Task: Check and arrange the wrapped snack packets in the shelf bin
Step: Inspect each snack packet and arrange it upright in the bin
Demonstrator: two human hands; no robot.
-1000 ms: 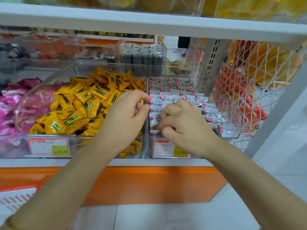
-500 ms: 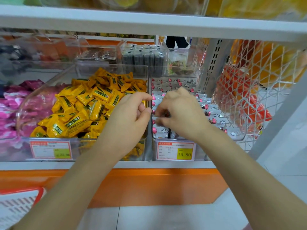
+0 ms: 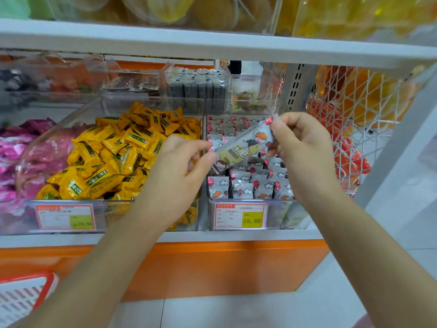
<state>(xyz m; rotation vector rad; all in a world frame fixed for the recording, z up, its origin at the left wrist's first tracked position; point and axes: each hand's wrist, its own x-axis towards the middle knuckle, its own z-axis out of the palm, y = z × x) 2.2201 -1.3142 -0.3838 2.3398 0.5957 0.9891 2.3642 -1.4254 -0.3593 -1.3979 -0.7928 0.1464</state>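
Left hand [image 3: 179,171] pinches lower end of long grey printed snack packet [image 3: 243,147]; right hand [image 3: 305,147] pinches upper end, frame centre, above clear plastic bin [image 3: 279,214] of matching packets.

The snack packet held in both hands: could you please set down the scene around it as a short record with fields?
Bin: clear, holds white packets standing in rows
Held item: snack packet, tilted, above the bin
Left hand: pinches its lower end
Right hand: pinches its upper end
Price tag: 15.80
To the left: yellow packets, heaped loosely
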